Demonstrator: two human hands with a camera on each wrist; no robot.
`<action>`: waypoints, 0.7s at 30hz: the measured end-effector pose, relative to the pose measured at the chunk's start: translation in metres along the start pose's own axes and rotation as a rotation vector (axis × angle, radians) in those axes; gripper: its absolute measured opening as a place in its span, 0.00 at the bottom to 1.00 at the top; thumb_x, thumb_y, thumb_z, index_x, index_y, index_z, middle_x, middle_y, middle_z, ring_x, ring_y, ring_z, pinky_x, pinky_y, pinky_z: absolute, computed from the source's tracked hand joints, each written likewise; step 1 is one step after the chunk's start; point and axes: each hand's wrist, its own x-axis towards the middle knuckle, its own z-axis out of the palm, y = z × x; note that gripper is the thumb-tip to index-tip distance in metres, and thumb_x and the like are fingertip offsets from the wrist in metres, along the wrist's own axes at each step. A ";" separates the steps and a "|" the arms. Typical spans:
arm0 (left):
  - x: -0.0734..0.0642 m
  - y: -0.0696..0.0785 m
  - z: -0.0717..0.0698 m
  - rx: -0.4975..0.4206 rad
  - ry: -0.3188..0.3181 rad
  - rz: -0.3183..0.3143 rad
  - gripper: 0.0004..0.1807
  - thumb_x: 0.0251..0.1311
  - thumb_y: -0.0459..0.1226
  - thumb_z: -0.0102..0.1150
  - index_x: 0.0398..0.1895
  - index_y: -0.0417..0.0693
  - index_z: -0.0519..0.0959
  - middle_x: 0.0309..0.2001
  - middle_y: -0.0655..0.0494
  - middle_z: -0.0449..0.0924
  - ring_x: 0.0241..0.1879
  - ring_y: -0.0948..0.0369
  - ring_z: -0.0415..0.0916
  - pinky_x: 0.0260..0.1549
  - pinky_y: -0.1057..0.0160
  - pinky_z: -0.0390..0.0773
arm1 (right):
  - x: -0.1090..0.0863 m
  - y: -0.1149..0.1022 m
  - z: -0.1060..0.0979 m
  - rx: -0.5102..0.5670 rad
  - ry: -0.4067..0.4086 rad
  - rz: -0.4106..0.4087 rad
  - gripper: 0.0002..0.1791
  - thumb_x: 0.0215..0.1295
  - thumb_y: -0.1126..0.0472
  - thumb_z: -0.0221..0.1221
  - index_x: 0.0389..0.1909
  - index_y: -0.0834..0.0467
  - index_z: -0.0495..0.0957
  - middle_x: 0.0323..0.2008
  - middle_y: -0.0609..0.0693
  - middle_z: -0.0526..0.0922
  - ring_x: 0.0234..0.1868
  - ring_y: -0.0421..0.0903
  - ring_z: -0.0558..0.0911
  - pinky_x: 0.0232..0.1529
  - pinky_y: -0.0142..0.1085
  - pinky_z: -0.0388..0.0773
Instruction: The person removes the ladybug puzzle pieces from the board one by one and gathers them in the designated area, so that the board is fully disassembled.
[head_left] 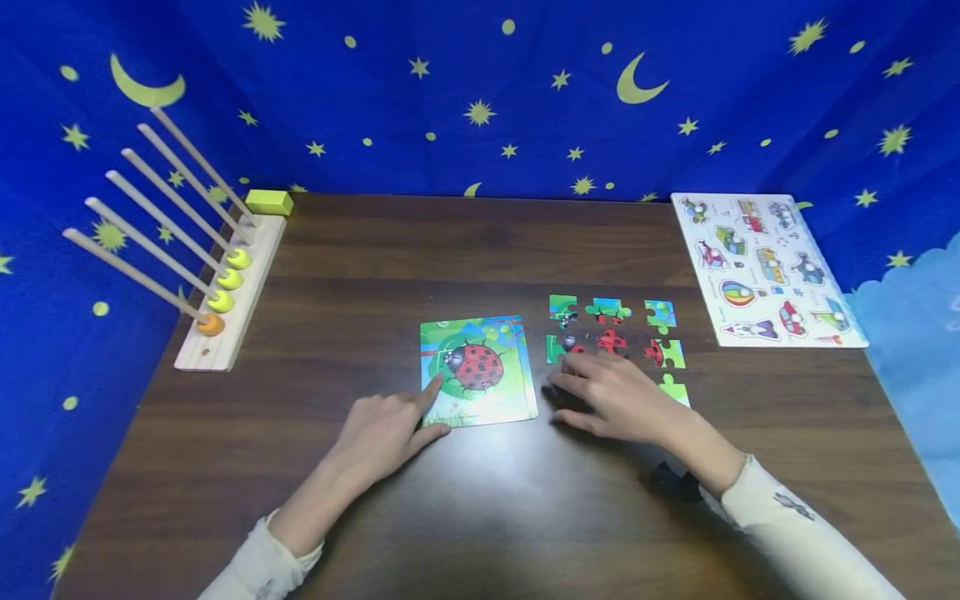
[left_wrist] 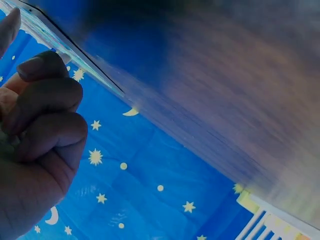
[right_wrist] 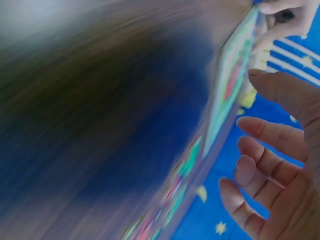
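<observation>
A square picture card [head_left: 480,400] with a ladybug on a green leaf lies on the table. My left hand [head_left: 384,429] is at its left side, the straight index finger pointing onto the picture and the thumb at the lower edge. In the left wrist view, the other fingers [left_wrist: 52,95] are curled in. Right of the card, several loose jigsaw pieces [head_left: 660,315] with red and green parts lie in rows. Over the lower rows reaches my right hand [head_left: 618,396], hiding some pieces. The right wrist view shows its fingers [right_wrist: 272,165] spread and loosely bent, with nothing between them.
A wooden bead stand [head_left: 217,354] with upright rods and yellow and orange rings stands at the left, a yellow block [head_left: 270,202] at its far end. On the right lies a white knob-puzzle board [head_left: 765,275] with vehicles. A blue starry curtain [head_left: 480,83] borders the table's back.
</observation>
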 end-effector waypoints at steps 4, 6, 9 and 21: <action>-0.004 -0.002 0.001 0.011 0.016 -0.016 0.36 0.60 0.59 0.62 0.66 0.48 0.75 0.24 0.51 0.83 0.14 0.66 0.57 0.12 0.67 0.56 | 0.025 -0.014 0.007 0.046 -0.011 -0.002 0.28 0.56 0.42 0.70 0.49 0.59 0.85 0.37 0.49 0.78 0.31 0.41 0.75 0.31 0.35 0.76; -0.005 -0.002 0.002 0.014 0.018 -0.019 0.36 0.61 0.59 0.62 0.66 0.49 0.75 0.28 0.49 0.86 0.14 0.65 0.62 0.12 0.65 0.60 | 0.035 -0.021 0.013 0.071 -0.025 0.010 0.31 0.55 0.40 0.69 0.50 0.59 0.85 0.37 0.49 0.76 0.28 0.39 0.72 0.26 0.32 0.71; -0.006 -0.002 0.004 0.023 0.010 -0.024 0.35 0.62 0.59 0.60 0.66 0.50 0.76 0.24 0.51 0.84 0.15 0.64 0.65 0.13 0.63 0.63 | 0.048 -0.029 0.023 0.106 -0.038 0.019 0.33 0.55 0.38 0.69 0.52 0.60 0.84 0.37 0.48 0.74 0.26 0.38 0.70 0.23 0.28 0.65; -0.007 -0.005 0.006 0.036 0.057 0.006 0.34 0.61 0.59 0.60 0.65 0.50 0.76 0.21 0.52 0.80 0.15 0.61 0.71 0.14 0.60 0.70 | 0.066 -0.041 0.034 0.207 -0.069 0.100 0.29 0.51 0.45 0.74 0.47 0.60 0.82 0.39 0.48 0.72 0.26 0.38 0.69 0.23 0.28 0.68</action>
